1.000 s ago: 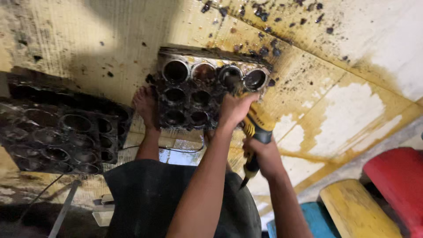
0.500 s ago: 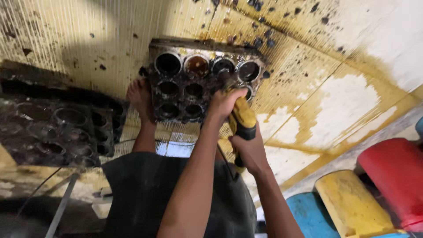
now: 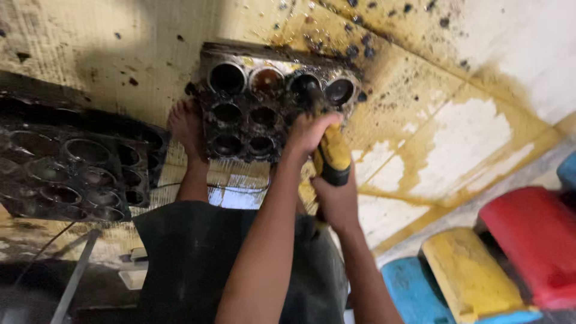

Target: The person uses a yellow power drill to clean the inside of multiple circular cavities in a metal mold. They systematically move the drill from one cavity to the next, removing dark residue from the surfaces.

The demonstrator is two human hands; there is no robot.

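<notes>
Left hand [image 3: 309,133] wrapped around front of yellow power tool [image 3: 332,157]; right hand [image 3: 337,201] grips its rear; tip at blackened muffin tray [image 3: 264,114].

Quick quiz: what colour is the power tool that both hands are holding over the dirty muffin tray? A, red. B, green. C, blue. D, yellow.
D: the power tool has a yellow body, with the left hand over its front and the right hand on the handle, above the blackened muffin tray.

Muffin tray [image 3: 264,114] ahead; second tray [image 3: 72,174] left; foot [image 3: 186,129] between.
</notes>
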